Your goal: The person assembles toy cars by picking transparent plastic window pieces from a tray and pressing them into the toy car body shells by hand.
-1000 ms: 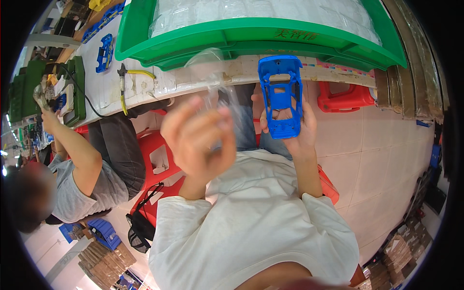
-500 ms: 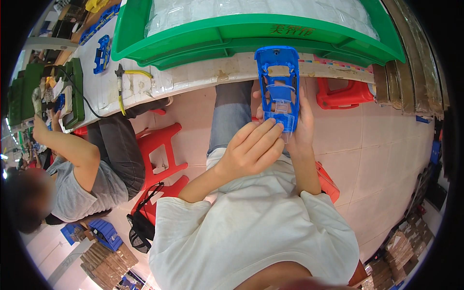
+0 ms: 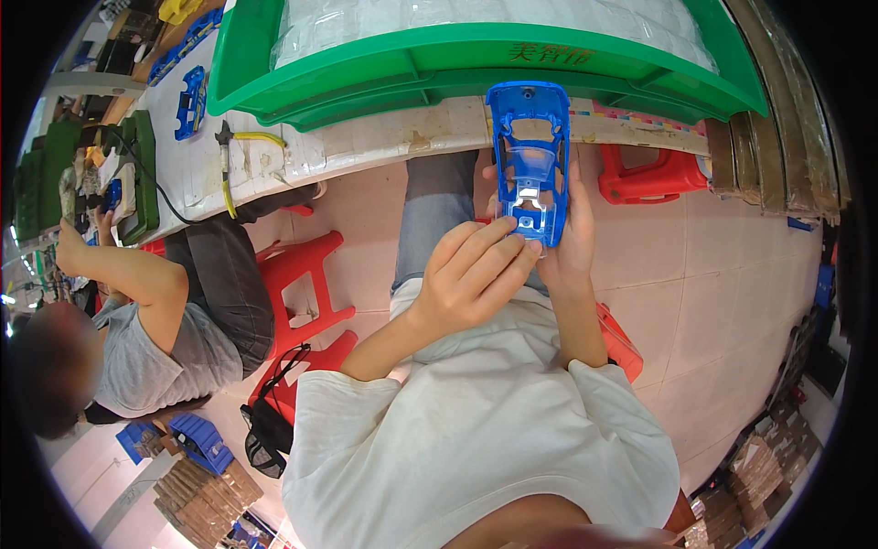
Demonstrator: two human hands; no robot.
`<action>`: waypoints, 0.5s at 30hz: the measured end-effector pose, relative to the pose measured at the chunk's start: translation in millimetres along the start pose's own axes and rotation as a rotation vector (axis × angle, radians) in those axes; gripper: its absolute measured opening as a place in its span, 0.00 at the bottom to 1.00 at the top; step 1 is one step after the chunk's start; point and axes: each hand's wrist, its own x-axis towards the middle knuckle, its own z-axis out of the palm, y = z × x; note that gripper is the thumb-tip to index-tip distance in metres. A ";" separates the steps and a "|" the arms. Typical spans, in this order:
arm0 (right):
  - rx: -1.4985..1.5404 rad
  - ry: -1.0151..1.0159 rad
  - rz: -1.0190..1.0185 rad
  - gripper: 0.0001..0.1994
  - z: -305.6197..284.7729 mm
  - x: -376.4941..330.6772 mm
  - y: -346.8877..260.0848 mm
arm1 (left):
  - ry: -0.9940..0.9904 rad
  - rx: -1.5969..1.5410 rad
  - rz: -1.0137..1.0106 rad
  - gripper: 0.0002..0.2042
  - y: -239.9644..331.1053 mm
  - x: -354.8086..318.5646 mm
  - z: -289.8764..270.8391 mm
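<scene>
A blue plastic toy car body (image 3: 528, 95) hangs over my lap, its far end just in front of the bench edge. My right hand (image 3: 574, 233) grips its right side, with the thumb along the edge and some fingers hidden beneath. A clear plastic window piece (image 3: 532, 165) lies over the car body's middle and near end. My left hand (image 3: 471, 279) pinches this clear piece at the near end, fingertips close together against the blue body.
A green crate (image 3: 366, 82) with clear-wrapped contents stands on the bench. Yellow-handled pliers (image 3: 226, 163) and another blue car body (image 3: 190, 102) lie to its left. A co-worker (image 3: 165, 339) sits at left beside red stools (image 3: 306, 284). Cardboard (image 3: 732, 165) stands at right.
The car body has tilted slightly and shifted a little away from me. The clear piece now sits differently over it, catching the light. My left fingertips have moved slightly along the near end.
</scene>
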 end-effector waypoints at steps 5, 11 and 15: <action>-0.036 0.042 -0.005 0.29 -2.4 -0.5 1.9 | -0.088 -0.049 0.023 0.12 -5.5 0.4 1.8; -0.024 0.053 -0.012 0.27 0.8 -3.3 3.2 | -0.080 -0.035 0.040 0.13 -4.7 -1.1 1.5; -0.020 0.124 0.010 0.25 2.9 -3.9 6.9 | 0.005 0.036 0.003 0.09 -4.8 2.1 0.6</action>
